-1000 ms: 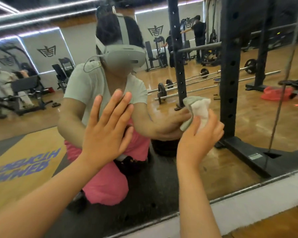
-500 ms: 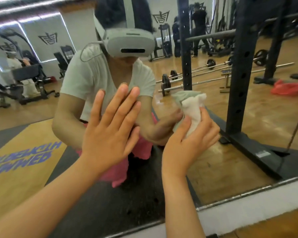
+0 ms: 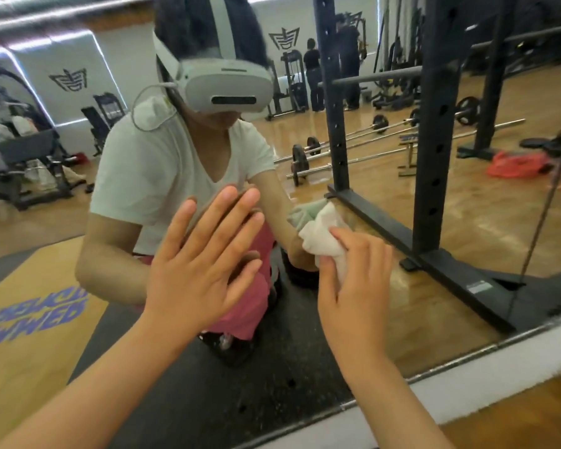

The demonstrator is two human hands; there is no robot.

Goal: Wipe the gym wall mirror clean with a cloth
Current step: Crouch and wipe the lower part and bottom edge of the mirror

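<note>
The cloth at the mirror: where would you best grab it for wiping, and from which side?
Grip the bunched lower half of the cloth, coming from the side away from the mirror, as the right hand does: its fingers and thumb curl round the wad, leaving the crumpled upper part free to meet the glass.

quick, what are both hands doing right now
Left hand: open, fingers straight, flat against the mirror.
Right hand: gripping the white cloth.

cloth (image 3: 321, 236): partly under right hand (image 3: 353, 286) | mirror (image 3: 467, 228): top cropped | floor lettering (image 3: 36, 315): blurred
</note>
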